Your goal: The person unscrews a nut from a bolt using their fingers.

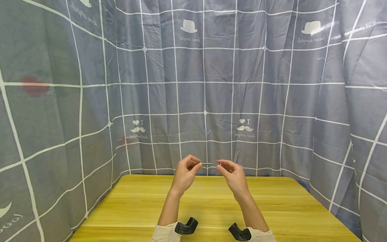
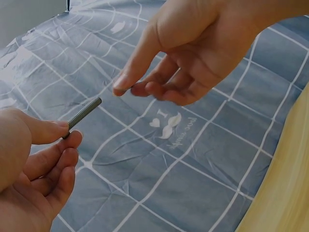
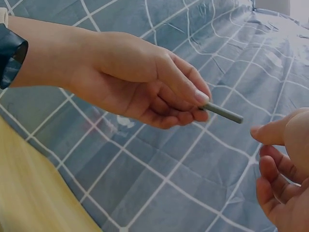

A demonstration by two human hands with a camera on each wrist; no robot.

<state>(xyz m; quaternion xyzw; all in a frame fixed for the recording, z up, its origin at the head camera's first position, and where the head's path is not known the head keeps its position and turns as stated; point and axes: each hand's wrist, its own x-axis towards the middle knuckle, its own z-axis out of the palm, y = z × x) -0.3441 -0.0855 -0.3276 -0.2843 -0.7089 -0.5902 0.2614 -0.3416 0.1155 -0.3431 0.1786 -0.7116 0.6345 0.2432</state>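
My left hand [image 1: 185,173] pinches a short grey threaded metal rod [image 2: 84,116] between thumb and fingers near one end, which the fingertips cover. The rod's free end points across toward my right hand [image 1: 235,174]. In the left wrist view the thread along the rod [image 3: 226,114] shows clearly. Facing it a short gap away, my right hand has bent fingers, with thumb and forefinger tips close together. A tiny bright fleck shows between those tips in the head view; I cannot tell whether it is a held piece. Both hands are raised above the table.
A yellow wood-grain table [image 1: 208,208] lies under the forearms. Behind and at both sides hangs a grey-blue curtain [image 1: 190,97] with white grid lines and prints. Black wrist devices [image 1: 186,227] sit at both pale sleeve cuffs [image 1: 166,233].
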